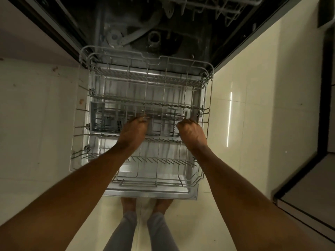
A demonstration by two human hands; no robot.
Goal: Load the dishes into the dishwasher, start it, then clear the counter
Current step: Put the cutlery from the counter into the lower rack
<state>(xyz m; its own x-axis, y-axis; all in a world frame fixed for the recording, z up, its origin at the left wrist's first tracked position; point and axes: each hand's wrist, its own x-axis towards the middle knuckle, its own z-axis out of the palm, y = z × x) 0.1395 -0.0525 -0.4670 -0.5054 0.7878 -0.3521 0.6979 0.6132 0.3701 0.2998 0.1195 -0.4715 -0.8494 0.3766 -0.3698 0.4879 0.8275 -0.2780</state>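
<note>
**Both hands on the tine rows of the pulled-out lower rack**

- Grey wire lower dishwasher rack [145, 98] is pulled out over the open, shiny metal dishwasher door [150, 193], which lies flat. No dishes visible in the rack.
- Left hand [135, 130] is in the middle of the rack, fingers curled down onto a grey wire tine row [163, 105] that runs across the rack. It looks like a grip on the wires, but the fingertips are hidden behind the knuckles, so I can't tell exactly which wire.
- Right hand [192, 132] is near the rack's right side, fingers curled round the wires at the right end of the same tine area, just beside the rack's right wall. Thumb not clearly visible.
- Grey plastic cutlery basket [107, 120] sits in the left part of the rack, just left of the left hand. What it holds is too dark to tell.
- Dark dishwasher tub [145, 33] is open behind the rack; grey spray arm [134, 36] shows on its floor. The edge of the grey wire upper rack [213, 6] shows at the top of the view.
- Person stands at the door's front edge, bare feet [145, 205] on the cream tiled floor [244, 105], grey trouser legs [141, 232] below.
- White cabinet front [36, 105] to the left of the door.
</note>
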